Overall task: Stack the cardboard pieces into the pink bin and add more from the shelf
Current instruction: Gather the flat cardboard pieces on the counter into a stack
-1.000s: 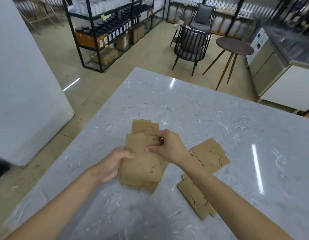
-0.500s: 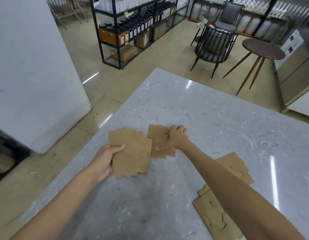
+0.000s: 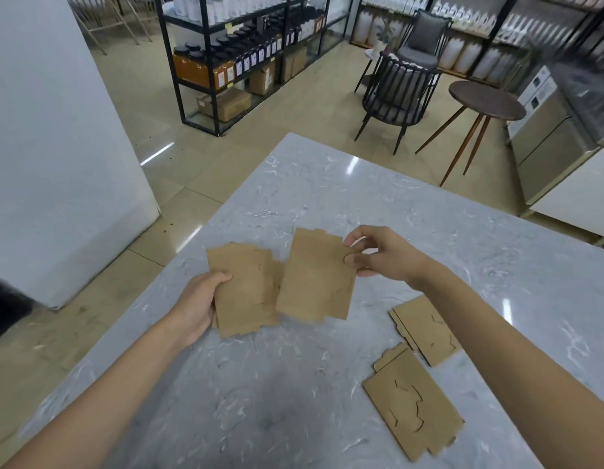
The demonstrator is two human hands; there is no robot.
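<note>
My left hand [image 3: 197,304] grips a small stack of flat brown cardboard pieces [image 3: 243,289] by its left edge, held just above the grey marble table [image 3: 327,184]. My right hand [image 3: 381,253] pinches the upper right edge of another cardboard piece [image 3: 315,277], which overlaps the right side of the stack. Two more groups of cardboard lie flat on the table: one [image 3: 425,330] under my right forearm and one [image 3: 412,418] nearer the front. No pink bin is in view.
A white cabinet [image 3: 56,147] stands left of the table. Beyond the table's far edge are a black metal shelf [image 3: 239,55] with bottles and boxes, a dark chair [image 3: 398,93] and a round side table [image 3: 486,99].
My right hand has lifted a cardboard piece off the table and brought it against the stack in my left hand. The view has shifted slightly.
</note>
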